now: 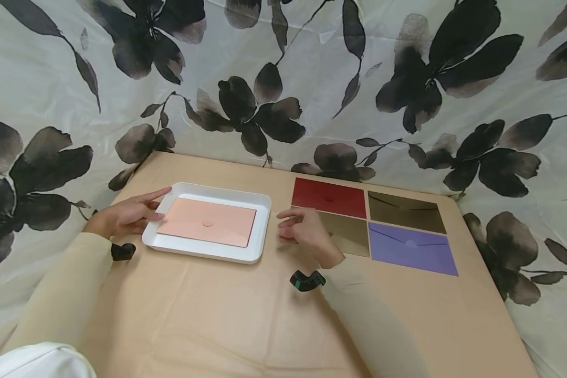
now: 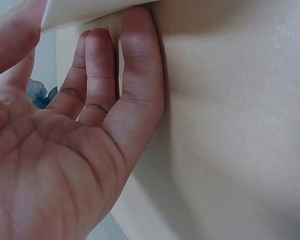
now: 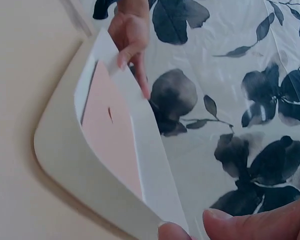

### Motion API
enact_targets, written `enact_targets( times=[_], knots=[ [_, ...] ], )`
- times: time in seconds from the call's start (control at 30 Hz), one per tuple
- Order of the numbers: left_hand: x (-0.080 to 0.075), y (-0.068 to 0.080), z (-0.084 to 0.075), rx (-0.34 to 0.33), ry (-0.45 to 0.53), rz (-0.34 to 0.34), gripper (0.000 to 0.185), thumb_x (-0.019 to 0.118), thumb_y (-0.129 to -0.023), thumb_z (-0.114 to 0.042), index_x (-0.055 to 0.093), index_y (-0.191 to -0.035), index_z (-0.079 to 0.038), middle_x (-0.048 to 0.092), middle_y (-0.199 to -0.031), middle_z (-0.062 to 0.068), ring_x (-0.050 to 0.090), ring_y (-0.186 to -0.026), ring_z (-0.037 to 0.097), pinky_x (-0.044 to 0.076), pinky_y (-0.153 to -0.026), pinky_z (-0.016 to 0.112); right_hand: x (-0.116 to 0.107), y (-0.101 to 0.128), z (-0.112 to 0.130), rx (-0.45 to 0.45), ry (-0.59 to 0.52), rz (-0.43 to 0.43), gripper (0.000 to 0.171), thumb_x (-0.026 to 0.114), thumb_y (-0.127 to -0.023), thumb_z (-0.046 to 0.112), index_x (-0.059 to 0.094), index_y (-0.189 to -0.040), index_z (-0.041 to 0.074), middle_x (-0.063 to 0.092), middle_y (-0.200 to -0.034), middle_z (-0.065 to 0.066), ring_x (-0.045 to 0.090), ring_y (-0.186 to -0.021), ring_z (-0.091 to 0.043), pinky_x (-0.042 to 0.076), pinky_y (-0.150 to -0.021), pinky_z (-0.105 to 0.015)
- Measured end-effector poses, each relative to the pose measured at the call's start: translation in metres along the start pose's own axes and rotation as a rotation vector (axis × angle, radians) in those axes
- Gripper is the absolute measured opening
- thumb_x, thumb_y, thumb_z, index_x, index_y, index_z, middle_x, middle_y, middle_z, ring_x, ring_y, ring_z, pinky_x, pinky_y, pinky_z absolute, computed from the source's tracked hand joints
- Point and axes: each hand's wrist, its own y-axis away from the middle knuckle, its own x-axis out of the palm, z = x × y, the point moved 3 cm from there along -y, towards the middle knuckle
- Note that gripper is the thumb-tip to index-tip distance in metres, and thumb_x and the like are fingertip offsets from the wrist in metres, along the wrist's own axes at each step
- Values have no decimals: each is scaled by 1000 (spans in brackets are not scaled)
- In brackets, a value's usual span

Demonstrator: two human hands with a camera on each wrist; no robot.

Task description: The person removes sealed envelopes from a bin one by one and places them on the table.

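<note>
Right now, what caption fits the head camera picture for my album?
Left hand touches a white tray holding a pink envelope; right hand hovers open beside it.

A tan tabletop (image 1: 227, 315) fills the near view, its covering creased toward six o'clock. Out at three o'clock sit four envelopes in a tight block: a red envelope (image 1: 328, 197) at the back, a gold envelope (image 1: 403, 211) just beside it, a second gold envelope (image 1: 347, 233) in front of the red, and a purple envelope (image 1: 411, 248) touching its edge. From nine round to three o'clock hangs a pale floral curtain (image 1: 312, 79) with dark blooms.
</note>
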Motion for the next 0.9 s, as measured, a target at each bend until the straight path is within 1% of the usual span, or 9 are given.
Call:
enact_targets(
  times=[0.1,0.2,0.33,0.4,0.5,0.6,0.7,0.8,0.9],
  knots=[
    [0,-2,1,-2,-12,-9,94,61,-102,-14,-3,-166,-39,9,-171,30,61,-124,30,58,-101,49,12,-1,3,-29,-10,29,40,71,-90,-9,70,-129,-1,72,-121,-26,75,-90,-21,63,-86,-41],
    [0,-3,1,-4,-9,-15,93,62,-101,-14,-1,-166,-39,11,-171,29,61,-123,31,58,-101,49,23,-2,6,-46,-42,55,42,69,-91,-9,67,-132,-3,69,-126,-28,74,-98,-25,61,-92,-46],
    [0,-4,2,-9,0,-14,92,61,-102,-13,0,-166,-39,12,-170,29,62,-121,29,59,-99,47,37,-2,11,-41,-109,89,45,66,-94,-7,62,-138,-4,63,-137,-29,73,-110,-35,61,-93,-44],
    [0,-3,2,-4,1,-13,91,60,-102,-13,-1,-166,-38,11,-170,30,61,-122,30,59,-99,47,44,-2,13,-32,-136,105,47,65,-95,-4,59,-142,-3,59,-143,-27,71,-116,-37,61,-94,-43],
    [-1,-1,2,2,10,-8,92,60,-102,-12,-2,-166,-39,10,-170,29,59,-125,32,59,-99,48,55,-5,14,-9,-169,132,50,63,-98,0,53,-147,-2,52,-151,-26,67,-125,-38,59,-100,-44],
    [0,-1,2,5,7,-6,93,60,-102,-13,-2,-166,-39,11,-171,29,57,-128,33,58,-101,48,64,-9,13,19,-192,142,54,61,-101,10,45,-152,-1,44,-158,-25,61,-134,-39,54,-108,-49],
    [0,-2,2,-4,7,-11,93,61,-102,-13,-2,-166,-40,12,-171,28,56,-130,33,58,-101,47,72,-13,13,31,-215,147,61,58,-105,22,37,-158,0,41,-162,-23,51,-143,-42,47,-114,-53],
    [0,-4,1,-18,-5,-24,93,61,-101,-14,0,-165,-41,14,-172,26,55,-133,34,59,-100,44,76,-14,14,52,-248,160,65,52,-108,35,31,-161,4,38,-164,-17,39,-151,-46,41,-120,-55],
    [-1,-4,1,-27,-12,-30,92,62,-102,-15,0,-165,-42,14,-172,26,52,-136,36,58,-101,44,80,-16,15,85,-287,175,65,48,-109,42,30,-162,8,32,-168,-12,33,-154,-46,36,-123,-55]
  ],
)
